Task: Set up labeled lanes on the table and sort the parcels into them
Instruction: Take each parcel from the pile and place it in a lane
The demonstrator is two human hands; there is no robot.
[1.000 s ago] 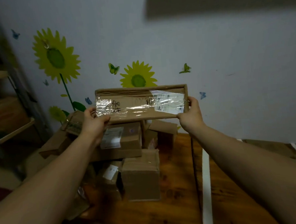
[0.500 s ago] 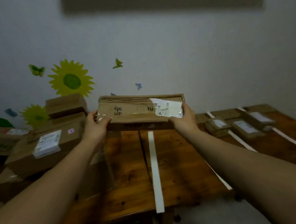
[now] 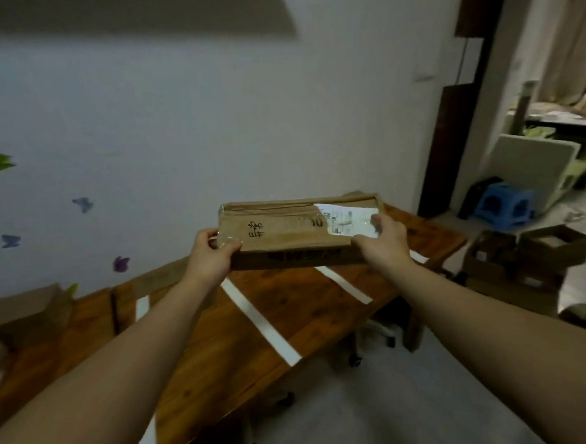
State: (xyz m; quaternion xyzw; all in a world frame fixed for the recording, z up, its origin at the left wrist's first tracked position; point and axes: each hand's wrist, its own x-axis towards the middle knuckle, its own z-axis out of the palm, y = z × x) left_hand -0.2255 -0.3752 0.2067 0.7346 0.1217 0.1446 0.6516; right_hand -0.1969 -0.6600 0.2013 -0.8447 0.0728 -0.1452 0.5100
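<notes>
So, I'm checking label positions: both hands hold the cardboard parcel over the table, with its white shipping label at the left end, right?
No: the head view shows the parcel with its white shipping label at the right end, by the right hand. The left hand grips the other end.

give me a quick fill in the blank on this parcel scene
The parcel is held between the left hand and right hand, above the wooden ____.
Its shipping label is nearest the ____ hand.
The tape strips are ____.
The stool is ____.
Missing: table; right; white; blue.
</notes>
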